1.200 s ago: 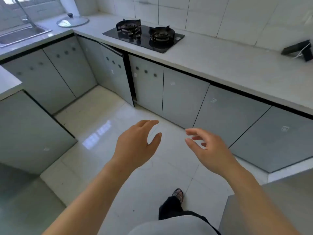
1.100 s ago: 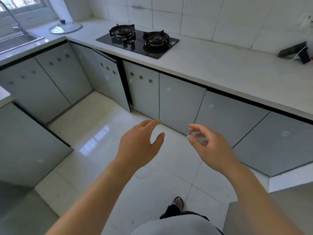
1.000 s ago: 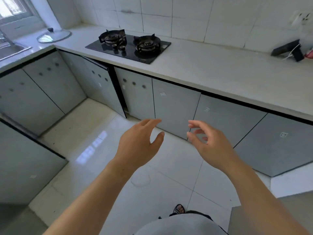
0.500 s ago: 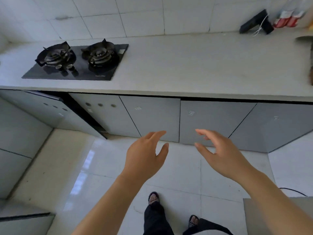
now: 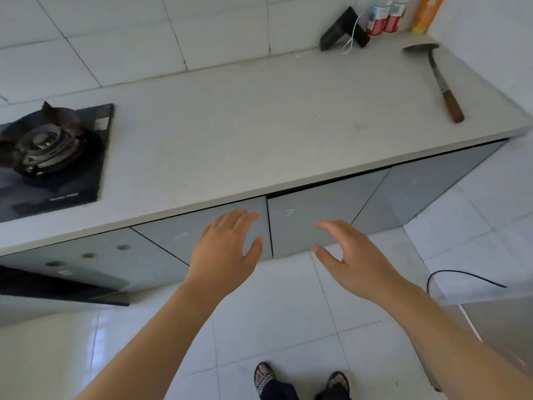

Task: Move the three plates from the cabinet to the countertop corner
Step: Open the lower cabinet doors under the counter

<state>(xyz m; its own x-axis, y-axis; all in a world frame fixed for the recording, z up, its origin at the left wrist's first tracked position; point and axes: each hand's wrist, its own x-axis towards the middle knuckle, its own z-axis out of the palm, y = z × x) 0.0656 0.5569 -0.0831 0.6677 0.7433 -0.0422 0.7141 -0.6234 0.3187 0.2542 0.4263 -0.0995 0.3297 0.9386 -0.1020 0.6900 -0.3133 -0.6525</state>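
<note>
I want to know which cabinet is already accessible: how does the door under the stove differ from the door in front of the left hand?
The door under the stove stands swung open, its dark edge jutting over the floor; the door by the left hand is shut flush under the countertop. The open door has round holes near its top; the shut one shows only a small sticker. Both are grey and glossy. No plates are visible.

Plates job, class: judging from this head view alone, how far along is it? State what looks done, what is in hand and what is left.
Done: nothing; no plates show on the countertop, whose far corner holds only a spatula and bottles.
In hand: the left hand and right hand are open and empty, hovering before closed cabinet doors.
Left: open the cabinet and move all three plates.
</note>
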